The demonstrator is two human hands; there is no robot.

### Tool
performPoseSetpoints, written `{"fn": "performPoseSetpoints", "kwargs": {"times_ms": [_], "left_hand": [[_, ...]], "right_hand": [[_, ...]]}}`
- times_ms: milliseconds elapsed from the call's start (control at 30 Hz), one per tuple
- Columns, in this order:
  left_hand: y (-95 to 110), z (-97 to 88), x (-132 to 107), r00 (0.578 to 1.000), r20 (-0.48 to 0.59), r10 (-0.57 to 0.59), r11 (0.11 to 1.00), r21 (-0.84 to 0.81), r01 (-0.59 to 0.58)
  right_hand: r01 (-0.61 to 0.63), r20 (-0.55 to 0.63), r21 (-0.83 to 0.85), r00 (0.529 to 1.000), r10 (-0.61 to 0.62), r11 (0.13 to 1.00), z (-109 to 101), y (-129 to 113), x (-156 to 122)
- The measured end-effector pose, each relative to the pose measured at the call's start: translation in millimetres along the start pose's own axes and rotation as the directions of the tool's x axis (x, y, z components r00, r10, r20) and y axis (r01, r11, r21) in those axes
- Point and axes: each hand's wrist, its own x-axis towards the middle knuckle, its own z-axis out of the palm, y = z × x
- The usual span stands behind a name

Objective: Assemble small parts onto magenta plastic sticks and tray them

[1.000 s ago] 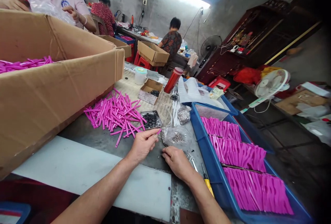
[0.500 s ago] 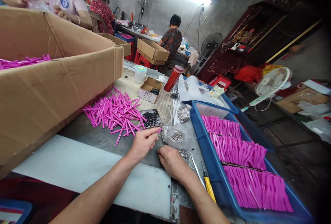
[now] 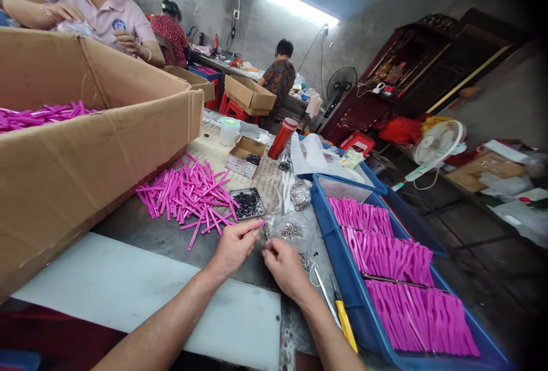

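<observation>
My left hand [image 3: 233,246] is closed on a pink plastic stick [image 3: 260,224], whose tip pokes out past the fingers. My right hand [image 3: 283,265] is closed in a pinch right beside that tip, on something too small to make out. Both hands hover over the grey table just in front of a clear bag of small metal parts [image 3: 291,229]. A heap of loose pink sticks [image 3: 188,194] lies to the left, with a small tray of black screws [image 3: 247,204] next to it.
A big cardboard box [image 3: 85,154] with pink sticks fills the left. A blue bin [image 3: 342,262] of stacked pink pieces stands at the right. A yellow-handled screwdriver [image 3: 346,322] lies by it. A white board [image 3: 141,285] lies near me. Other people work behind.
My right hand has moved up and left, from the table toward the tip of the stick in my left hand. The view has shifted slightly.
</observation>
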Motion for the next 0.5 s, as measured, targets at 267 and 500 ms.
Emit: {"fn": "performPoseSetpoints", "kwargs": {"times_ms": [267, 500], "left_hand": [[1.0, 3.8, -3.5, 1.0, 0.02, 0.016, 1.0, -0.016, -0.016], [0.5, 4.3, -5.3, 0.989, 0.05, 0.14, 0.986, 0.088, -0.144]], "right_hand": [[-0.037, -0.056, 0.957, 0.949, 0.31, 0.287, 9.9, -9.9, 4.8], [0.0, -0.017, 0.998, 0.97, 0.244, 0.071, 16.2, -16.9, 7.1]]}}
